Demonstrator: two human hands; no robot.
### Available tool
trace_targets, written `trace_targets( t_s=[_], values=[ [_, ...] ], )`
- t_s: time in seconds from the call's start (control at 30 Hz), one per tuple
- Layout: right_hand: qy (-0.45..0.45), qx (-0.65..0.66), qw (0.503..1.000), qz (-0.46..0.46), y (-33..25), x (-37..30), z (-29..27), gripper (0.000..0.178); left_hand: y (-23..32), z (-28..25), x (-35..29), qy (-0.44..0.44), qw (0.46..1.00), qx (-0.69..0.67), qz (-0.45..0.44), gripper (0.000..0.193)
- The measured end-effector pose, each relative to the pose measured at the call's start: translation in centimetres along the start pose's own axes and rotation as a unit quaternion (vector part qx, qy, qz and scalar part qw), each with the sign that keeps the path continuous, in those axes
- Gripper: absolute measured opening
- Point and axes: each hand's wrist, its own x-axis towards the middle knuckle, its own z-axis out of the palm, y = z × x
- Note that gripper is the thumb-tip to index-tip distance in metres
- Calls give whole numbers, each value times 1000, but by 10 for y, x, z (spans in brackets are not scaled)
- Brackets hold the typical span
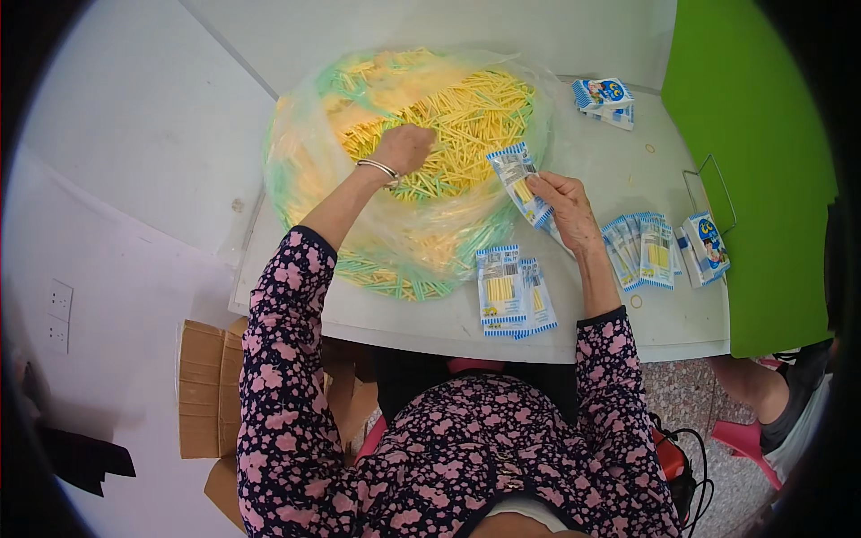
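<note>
A big clear plastic bag (296,152) lies open on the white table (610,170), heaped with thin yellow and green sticks (466,108). My left hand (405,148), a silver bangle on its wrist, reaches into the heap with fingers curled among the sticks. My right hand (565,206) holds a small blue-and-white packet (518,179) with yellow sticks in it, tilted just right of the bag. A short stack of the same packets (511,291) lies on the table in front of me.
More packets fan out at the right (641,251), beside a small blue-and-white box (706,248). Further boxes sit at the far right corner (605,99). A green panel (762,161) borders the table's right side. Flattened cardboard (202,386) lies on the floor left. Another person's leg (762,386) is lower right.
</note>
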Motion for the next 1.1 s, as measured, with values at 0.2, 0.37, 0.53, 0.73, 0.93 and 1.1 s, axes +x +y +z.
trace_targets(
  t_s=[0.2,0.37,0.53,0.73,0.93,1.1],
  values=[
    [4,-64,998,10,-3,-1,9,21,6,-28,0,62,938,-329,-88,17],
    [-7,-78,997,5,0,-2,10,23,62,-54,-4,104,788,-600,-95,19],
    [-24,-86,996,1,2,-1,11,22,79,-47,-5,126,789,-598,-60,16],
    [-40,-105,994,7,4,-1,13,21,98,-44,-10,152,760,-629,-67,13],
    [-44,-104,994,2,9,1,8,20,101,-45,-21,114,769,-621,-105,16],
    [-37,-83,996,-2,5,-1,14,20,101,-41,-29,118,750,-642,-107,16]
  ],
)
